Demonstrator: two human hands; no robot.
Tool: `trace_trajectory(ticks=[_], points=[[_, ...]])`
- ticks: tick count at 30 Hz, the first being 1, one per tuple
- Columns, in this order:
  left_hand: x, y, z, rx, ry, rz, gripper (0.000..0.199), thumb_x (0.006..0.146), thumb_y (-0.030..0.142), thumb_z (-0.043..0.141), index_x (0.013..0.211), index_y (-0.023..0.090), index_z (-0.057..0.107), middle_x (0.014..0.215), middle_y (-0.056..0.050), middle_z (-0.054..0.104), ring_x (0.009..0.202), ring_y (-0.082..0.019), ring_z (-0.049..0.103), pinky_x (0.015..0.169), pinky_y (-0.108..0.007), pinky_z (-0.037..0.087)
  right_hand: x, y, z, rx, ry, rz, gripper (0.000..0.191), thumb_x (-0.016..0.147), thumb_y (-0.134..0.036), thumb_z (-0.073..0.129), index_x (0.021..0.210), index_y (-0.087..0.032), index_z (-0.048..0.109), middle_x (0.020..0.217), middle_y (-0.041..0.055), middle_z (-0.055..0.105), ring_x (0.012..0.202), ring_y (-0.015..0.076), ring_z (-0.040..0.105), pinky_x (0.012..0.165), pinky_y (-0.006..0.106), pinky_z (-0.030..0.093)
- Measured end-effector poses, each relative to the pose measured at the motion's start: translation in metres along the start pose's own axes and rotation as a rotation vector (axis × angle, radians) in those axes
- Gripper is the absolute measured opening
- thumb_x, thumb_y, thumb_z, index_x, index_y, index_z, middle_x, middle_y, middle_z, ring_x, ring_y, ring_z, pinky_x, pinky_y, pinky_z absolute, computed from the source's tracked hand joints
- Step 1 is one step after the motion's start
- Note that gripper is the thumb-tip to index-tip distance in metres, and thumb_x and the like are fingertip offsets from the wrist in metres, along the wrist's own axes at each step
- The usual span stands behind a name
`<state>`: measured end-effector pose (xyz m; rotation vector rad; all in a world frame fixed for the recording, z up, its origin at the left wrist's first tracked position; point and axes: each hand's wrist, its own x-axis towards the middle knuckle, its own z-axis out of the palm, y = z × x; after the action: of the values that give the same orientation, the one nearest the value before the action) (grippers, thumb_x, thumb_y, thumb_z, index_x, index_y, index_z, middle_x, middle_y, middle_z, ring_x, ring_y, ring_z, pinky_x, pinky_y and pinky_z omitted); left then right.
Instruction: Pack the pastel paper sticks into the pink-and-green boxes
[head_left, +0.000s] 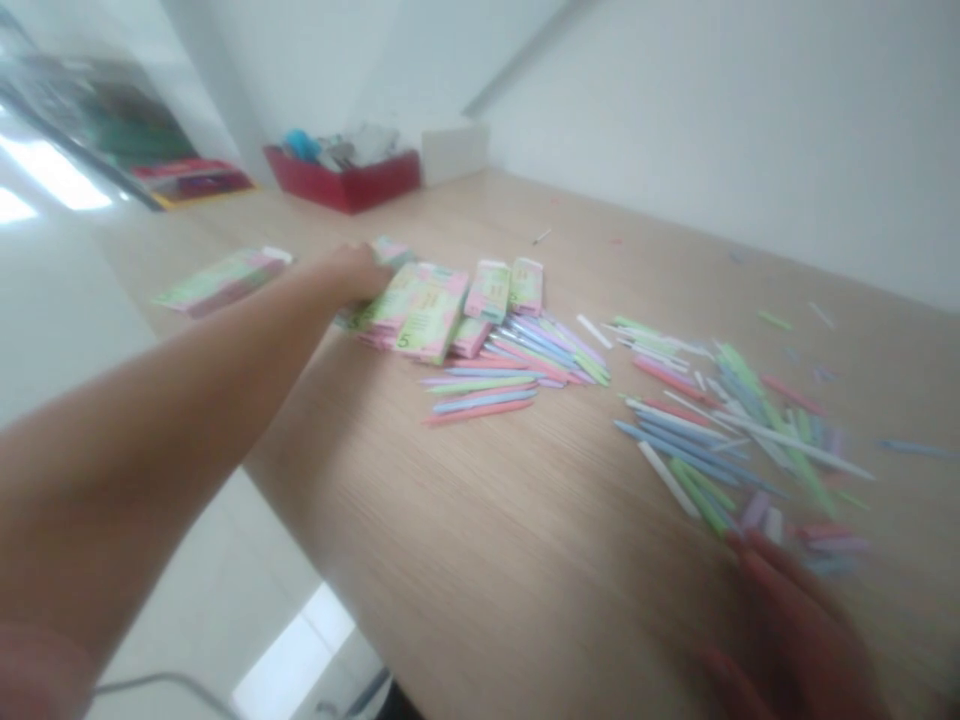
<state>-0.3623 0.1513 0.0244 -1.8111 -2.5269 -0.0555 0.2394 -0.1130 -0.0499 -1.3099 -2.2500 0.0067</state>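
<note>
My left hand (pixel 363 273) reaches to the far left side of a pile of flat green-and-pink printed packets (pixel 429 305). Its fingers are mostly hidden, and a small pale green packet (pixel 392 251) shows just beyond them; whether they grip it I cannot tell. Blurred at the lower right, my right hand (pixel 806 620) has its thumb and fingers apart. Its fingertips lie near green sticks (pixel 701 495) and short pastel pieces (pixel 832 540). Slim pen-like pastel sticks (pixel 487 395) lie in a group beside the packets. More mixed sticks (pixel 772 410) are scattered to the right.
Another green-and-pink packet stack (pixel 225 280) lies at the table's left side. A red box (pixel 345 183) with mixed items stands at the back, near a white wall (pixel 712 110). The wooden table's (pixel 420 520) left edge drops to a pale floor (pixel 247 560).
</note>
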Motion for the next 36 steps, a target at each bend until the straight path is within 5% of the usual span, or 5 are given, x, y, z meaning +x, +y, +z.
trace_trajectory(ticks=[11, 17, 24, 32, 36], points=[[-0.057, 0.094, -0.046, -0.193, 0.364, 0.025, 0.077, 0.104, 0.066, 0.025, 0.16, 0.013, 0.025, 0.15, -0.013, 0.047, 0.123, -0.026, 0.045, 0.101, -0.047, 0.04, 0.009, -0.023, -0.008, -0.019, -0.05, 0.035, 0.071, 0.101, -0.045, 0.057, 0.166, -0.03, 0.031, 0.165, 0.013, 0.045, 0.148, 0.0386, 0.048, 0.111, 0.059, 0.056], [-0.14, 0.177, -0.076, -0.304, 0.325, 0.529, 0.048, 0.108, 0.053, 0.04, 0.134, 0.015, 0.054, 0.126, -0.016, 0.066, 0.114, -0.03, 0.062, 0.095, -0.042, 0.046, 0.008, -0.026, -0.011, -0.004, -0.08, 0.027, 0.072, 0.102, -0.042, 0.057, 0.166, -0.028, 0.03, 0.166, 0.0133, 0.044, 0.148, 0.0373, 0.049, 0.113, 0.056, 0.056], [-0.257, 0.212, -0.036, -0.213, 0.001, 1.33, 0.048, 0.095, 0.056, 0.07, 0.122, 0.017, 0.064, 0.111, -0.01, 0.072, 0.099, -0.027, 0.07, 0.084, -0.038, 0.053, 0.016, -0.02, -0.027, 0.057, -0.077, 0.1, 0.064, 0.104, -0.032, 0.054, 0.165, -0.033, 0.035, 0.164, 0.0073, 0.049, 0.146, 0.0319, 0.052, 0.11, 0.047, 0.059], [-0.281, 0.227, 0.006, -0.206, 0.085, 1.273, 0.053, 0.095, 0.048, 0.065, 0.131, 0.009, 0.064, 0.116, -0.014, 0.071, 0.101, -0.029, 0.066, 0.084, -0.044, 0.053, 0.032, -0.046, -0.042, 0.16, 0.041, 0.046, 0.048, 0.101, -0.027, 0.056, 0.148, -0.037, 0.055, 0.155, 0.0026, 0.058, 0.143, 0.0287, 0.055, 0.111, 0.046, 0.054], [-0.283, 0.229, 0.011, -0.238, 0.081, 1.286, 0.055, 0.098, 0.049, 0.061, 0.139, 0.012, 0.061, 0.13, -0.015, 0.068, 0.112, -0.03, 0.065, 0.093, -0.045, 0.055, 0.083, -0.079, -0.049, 0.136, -0.019, -0.112, 0.036, 0.101, -0.023, 0.055, 0.134, -0.036, 0.06, 0.145, 0.0036, 0.062, 0.136, 0.0251, 0.06, 0.112, 0.041, 0.053]])
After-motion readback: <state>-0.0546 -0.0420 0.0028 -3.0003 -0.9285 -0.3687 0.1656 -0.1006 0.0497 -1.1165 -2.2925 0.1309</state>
